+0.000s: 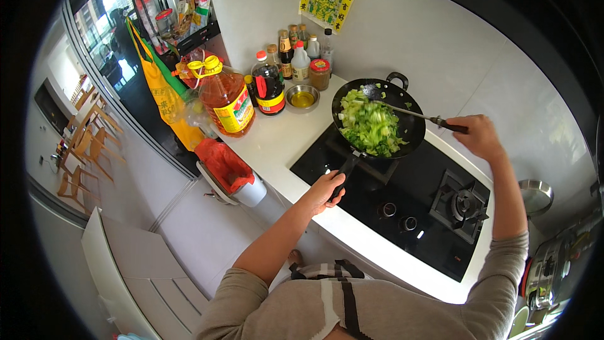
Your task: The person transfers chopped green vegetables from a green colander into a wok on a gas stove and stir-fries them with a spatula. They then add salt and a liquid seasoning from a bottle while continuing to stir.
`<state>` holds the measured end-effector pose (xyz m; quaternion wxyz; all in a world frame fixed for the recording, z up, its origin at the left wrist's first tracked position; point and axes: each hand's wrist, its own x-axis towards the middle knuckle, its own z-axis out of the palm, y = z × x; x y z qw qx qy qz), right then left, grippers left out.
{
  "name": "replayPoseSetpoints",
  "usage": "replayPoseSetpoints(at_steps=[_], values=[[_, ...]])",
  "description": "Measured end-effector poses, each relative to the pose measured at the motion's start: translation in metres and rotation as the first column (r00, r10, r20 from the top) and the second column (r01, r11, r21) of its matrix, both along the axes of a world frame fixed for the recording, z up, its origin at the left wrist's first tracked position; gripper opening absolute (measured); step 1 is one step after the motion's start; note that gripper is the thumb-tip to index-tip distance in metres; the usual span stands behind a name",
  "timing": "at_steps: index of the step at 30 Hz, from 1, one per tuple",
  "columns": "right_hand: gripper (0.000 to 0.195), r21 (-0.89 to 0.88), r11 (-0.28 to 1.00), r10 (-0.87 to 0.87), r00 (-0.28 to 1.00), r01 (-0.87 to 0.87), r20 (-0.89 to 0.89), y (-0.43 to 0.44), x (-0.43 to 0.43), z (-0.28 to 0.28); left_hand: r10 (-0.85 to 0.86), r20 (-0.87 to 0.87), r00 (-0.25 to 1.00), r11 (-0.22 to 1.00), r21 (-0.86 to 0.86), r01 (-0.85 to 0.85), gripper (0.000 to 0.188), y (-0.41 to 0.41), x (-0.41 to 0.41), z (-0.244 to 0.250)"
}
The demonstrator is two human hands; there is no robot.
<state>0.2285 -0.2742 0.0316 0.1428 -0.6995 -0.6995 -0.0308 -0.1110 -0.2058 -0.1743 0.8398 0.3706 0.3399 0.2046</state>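
My left hand (325, 192) is closed around the black handle (347, 172) of a dark wok (415, 137), which sits over the left burner of the gas cooktop (363, 198). Chopped green leafy vegetables (370, 125) fill the wok's left and middle part, blurred by motion. In my right hand (476, 137) is the dark grip of a metal-shafted spatula (415, 113). Its head is hidden among the vegetables. A second, small loop handle (398, 80) stands out on the wok's far side.
Left of the wok stand a metal bowl of yellow oil (302, 98), a large oil jug (226, 99), a dark sauce bottle (267, 85) and several condiment bottles. A bin with a red liner (224, 165) stands below the counter edge. The right burner (464, 205) holds no pan.
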Motion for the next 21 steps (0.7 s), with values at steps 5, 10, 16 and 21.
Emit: replayPoseSetpoints(at_steps=[5,10,16,21], values=[[0.028,0.055,0.989,-0.139,0.988,0.136,0.072,0.01,0.016,0.015,-0.007,-0.014,1.0,1.0,0.002,0.007,0.027,-0.001,0.002,0.001],[0.033,-0.073,0.961,-0.277,0.921,0.267,-0.275,0.066,0.017,-0.079,-0.006,0.002,1.0,1.0,0.006,0.006,0.022,0.0,0.004,0.001],[0.028,0.094,0.979,0.171,0.978,-0.183,0.123,0.007,-0.017,-0.037,0.006,-0.009,1.0,1.0,0.003,-0.006,0.018,-0.001,0.0,0.003],[0.028,0.051,0.987,0.124,0.923,-0.153,0.365,-0.055,-0.031,-0.002,-0.006,0.001,1.0,1.0,0.014,0.006,0.019,0.0,0.001,0.004]])
